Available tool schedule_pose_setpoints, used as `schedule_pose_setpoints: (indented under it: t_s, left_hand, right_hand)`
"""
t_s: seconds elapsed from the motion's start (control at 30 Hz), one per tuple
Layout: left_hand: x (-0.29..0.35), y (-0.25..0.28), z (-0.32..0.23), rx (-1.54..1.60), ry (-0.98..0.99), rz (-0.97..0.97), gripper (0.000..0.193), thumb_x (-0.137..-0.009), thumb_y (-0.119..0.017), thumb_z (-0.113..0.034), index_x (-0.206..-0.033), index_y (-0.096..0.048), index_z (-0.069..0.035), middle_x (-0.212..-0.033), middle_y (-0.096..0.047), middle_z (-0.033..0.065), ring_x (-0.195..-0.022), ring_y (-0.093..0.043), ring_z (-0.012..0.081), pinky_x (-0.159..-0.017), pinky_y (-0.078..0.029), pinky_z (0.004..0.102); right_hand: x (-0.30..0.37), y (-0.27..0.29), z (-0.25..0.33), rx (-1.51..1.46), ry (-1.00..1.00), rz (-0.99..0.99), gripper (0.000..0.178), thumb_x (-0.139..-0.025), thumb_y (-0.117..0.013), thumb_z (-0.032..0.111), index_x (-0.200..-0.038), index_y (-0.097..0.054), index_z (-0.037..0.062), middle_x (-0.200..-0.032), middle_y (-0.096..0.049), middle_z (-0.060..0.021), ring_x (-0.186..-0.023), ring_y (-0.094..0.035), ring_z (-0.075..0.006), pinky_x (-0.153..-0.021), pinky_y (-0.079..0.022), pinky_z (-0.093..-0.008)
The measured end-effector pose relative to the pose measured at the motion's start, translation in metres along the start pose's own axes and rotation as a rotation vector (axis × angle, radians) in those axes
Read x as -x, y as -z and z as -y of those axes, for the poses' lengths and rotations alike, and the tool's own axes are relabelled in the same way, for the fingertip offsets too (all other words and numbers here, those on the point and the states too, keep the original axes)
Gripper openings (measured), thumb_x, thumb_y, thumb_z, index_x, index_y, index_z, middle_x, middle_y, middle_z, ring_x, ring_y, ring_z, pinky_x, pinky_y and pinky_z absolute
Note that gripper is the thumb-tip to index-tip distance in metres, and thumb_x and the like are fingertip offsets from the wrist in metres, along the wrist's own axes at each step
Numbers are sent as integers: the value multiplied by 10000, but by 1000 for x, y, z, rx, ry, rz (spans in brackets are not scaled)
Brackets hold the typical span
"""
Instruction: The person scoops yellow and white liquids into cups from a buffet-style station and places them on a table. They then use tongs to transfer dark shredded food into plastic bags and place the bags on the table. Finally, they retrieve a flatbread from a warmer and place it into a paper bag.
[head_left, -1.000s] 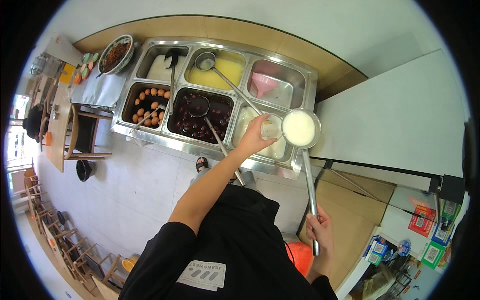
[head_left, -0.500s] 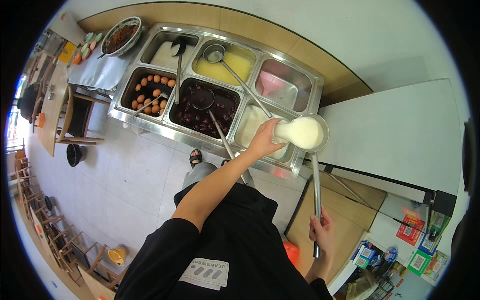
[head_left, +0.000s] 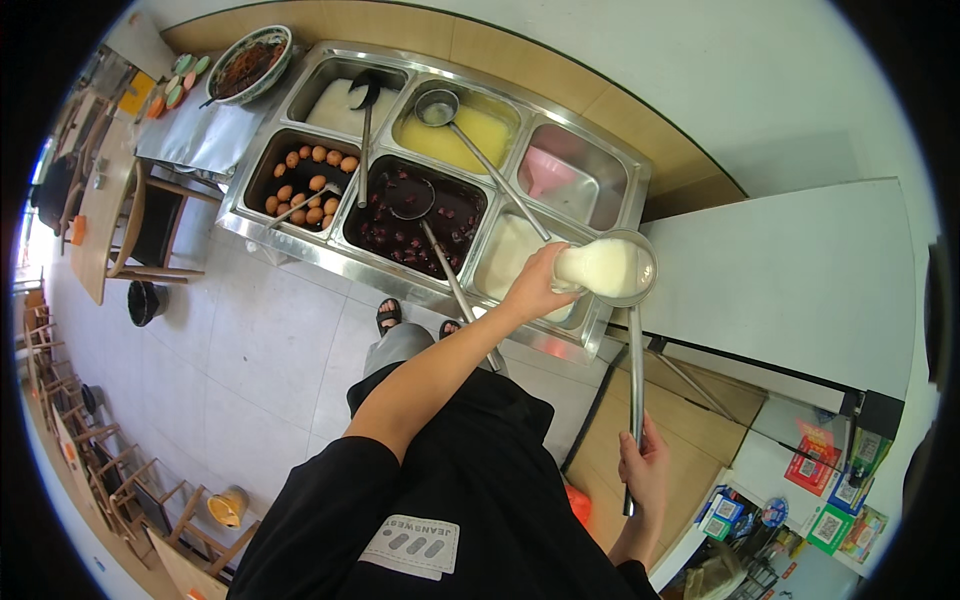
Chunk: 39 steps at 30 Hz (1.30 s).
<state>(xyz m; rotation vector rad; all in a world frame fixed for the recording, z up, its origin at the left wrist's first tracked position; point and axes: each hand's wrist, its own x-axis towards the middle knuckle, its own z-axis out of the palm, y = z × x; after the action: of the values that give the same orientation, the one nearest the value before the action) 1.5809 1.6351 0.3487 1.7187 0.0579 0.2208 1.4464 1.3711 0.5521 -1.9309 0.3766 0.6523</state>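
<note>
My left hand (head_left: 540, 285) is wrapped round a clear cup (head_left: 573, 266) with white, milky liquid in it. The cup leans against the bowl of a long-handled steel ladle (head_left: 640, 275), and white liquid spans the cup's mouth and the ladle's bowl. Farther down, my right hand (head_left: 645, 462) grips the ladle's handle near its end. Both cup and ladle are at the right end of a steel food counter (head_left: 330, 258), over the edge of a pan of white liquid (head_left: 508, 255).
Other pans hold brown eggs (head_left: 316, 215), dark red soup with a ladle (head_left: 400, 235), yellow liquid with a ladle (head_left: 470, 150), white food with a black ladle (head_left: 338, 108), and a pink container (head_left: 545, 172). A white surface (head_left: 780, 290) stands right; a patterned bowl (head_left: 252, 65) sits far left.
White liquid fills less of the ladle's bowl, and bare metal now shows at its right side. The cup and ladle have shifted only slightly; both hands keep their grip.
</note>
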Motion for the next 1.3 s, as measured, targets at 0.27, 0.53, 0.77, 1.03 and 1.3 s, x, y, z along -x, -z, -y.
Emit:
schedule_pose_setpoints:
  t_s: [0.27,0.53,0.77,1.03,1.3]
  left_hand:
    - [3,5,1,93,36,-10,842,-655,-844,-187,-1356,-402,-37,-1276,-533,186,-1208,-498,384,-1032,-412,430]
    - [0,4,7,232,-14,-30,828,-653,-853,-162,-1346,-416,-46,-1251,-544,173,-1188,-523,357,-1027,-423,407]
    - [-1,9,-1,242,10,-40,796,-673,-851,-155,-1334,-426,-33,-1223,-535,162,-1161,-540,311,-996,-447,384]
    - [-6,15,-6,250,-54,-78,803,-686,-839,-155,-1351,-406,-32,-1239,-526,160,-1182,-533,298,-1018,-430,377]
    - [2,50,-50,271,-71,-176,833,-712,-840,-114,-1392,-364,-40,-1314,-478,115,-1247,-480,211,-1056,-392,340]
  right_hand:
    - [4,-12,12,220,57,-76,529,-947,-595,92,-1451,-438,76,-596,-415,80,-439,-394,-28,-393,-316,-211]
    - [5,-12,-2,522,259,-181,507,-915,-618,83,-1409,-506,100,-599,-422,63,-473,-403,-47,-440,-336,-240]
    - [14,-27,26,633,344,-264,482,-878,-633,85,-1352,-547,98,-600,-363,-37,-524,-369,-122,-504,-360,-280]
    - [3,-7,-4,286,323,-146,498,-897,-625,52,-1380,-506,44,-626,-445,14,-505,-385,-81,-481,-340,-235]
    - [-40,6,-38,-195,102,17,548,-949,-585,64,-1457,-383,22,-636,-476,17,-441,-434,-61,-377,-332,-214]
